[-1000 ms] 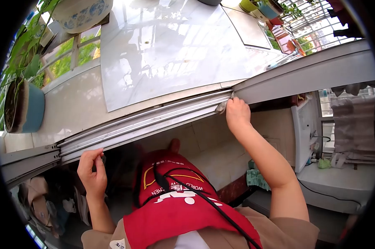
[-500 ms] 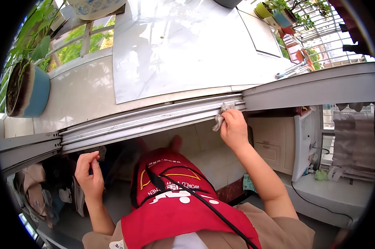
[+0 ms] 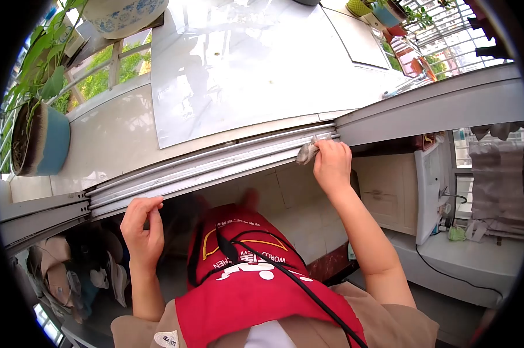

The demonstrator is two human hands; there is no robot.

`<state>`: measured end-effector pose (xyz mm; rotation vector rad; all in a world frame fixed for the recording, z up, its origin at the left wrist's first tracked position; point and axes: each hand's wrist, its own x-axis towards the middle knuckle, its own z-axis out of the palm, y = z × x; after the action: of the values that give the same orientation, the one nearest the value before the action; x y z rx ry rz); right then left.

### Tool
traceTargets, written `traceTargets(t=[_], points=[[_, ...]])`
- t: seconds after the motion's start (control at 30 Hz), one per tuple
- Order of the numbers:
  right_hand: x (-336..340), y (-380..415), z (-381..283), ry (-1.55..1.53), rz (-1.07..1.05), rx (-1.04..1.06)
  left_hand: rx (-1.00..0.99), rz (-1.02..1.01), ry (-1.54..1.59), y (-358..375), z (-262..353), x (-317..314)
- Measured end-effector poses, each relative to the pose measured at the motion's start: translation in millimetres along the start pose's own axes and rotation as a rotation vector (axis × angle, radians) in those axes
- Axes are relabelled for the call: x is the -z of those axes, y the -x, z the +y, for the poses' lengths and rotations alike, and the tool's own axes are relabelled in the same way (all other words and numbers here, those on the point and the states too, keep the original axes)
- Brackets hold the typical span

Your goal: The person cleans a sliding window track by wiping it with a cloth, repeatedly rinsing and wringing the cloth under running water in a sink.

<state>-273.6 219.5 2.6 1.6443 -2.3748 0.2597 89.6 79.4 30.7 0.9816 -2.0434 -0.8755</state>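
A crumpled grey cloth (image 3: 307, 151) is pinched in my right hand (image 3: 333, 165), at the right end of the metal window track (image 3: 215, 165). The cloth touches the track's rails beside the grey frame (image 3: 436, 104). My left hand (image 3: 143, 229) is raised just below the track's left part, its fingers curled and the thumb near the index finger. Whether something small sits between those fingertips cannot be made out.
Beyond the track lies a pale sill (image 3: 244, 75). A blue pot (image 3: 53, 142) with a plant stands at the left, a patterned pot (image 3: 122, 14) at the top. Below right are a white cabinet (image 3: 386, 191) and a black cable (image 3: 447, 284). Clothes (image 3: 59, 267) hang lower left.
My left hand has moved up and right, closer to the track. My right hand has shifted slightly with the cloth, which is now bunched more to the left of the fingers. The view has tilted a little.
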Motion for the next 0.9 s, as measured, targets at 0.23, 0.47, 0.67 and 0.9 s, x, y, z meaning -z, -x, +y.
traceTargets(t=[0.23, 0.47, 0.67, 0.9], points=[[-20.3, 8.2, -167.8, -0.549, 0.039, 0.129, -0.001, 0.001, 0.11, -9.1, 8.9, -27.3], [17.1, 23.4, -98.6, -1.818, -0.342, -0.404, -0.021, 0.223, 0.257, -1.3, 57.9, -57.7], [55.5, 172.2, 111.5, -2.272, 0.129, -0.872, -0.002, 0.05, 0.303, 41.9, 135.6, -173.9], [119.6, 360.5, 291.2, -2.192, 0.843, -1.142, -0.296, -0.319, 0.354, 60.7, 254.8, -333.2]])
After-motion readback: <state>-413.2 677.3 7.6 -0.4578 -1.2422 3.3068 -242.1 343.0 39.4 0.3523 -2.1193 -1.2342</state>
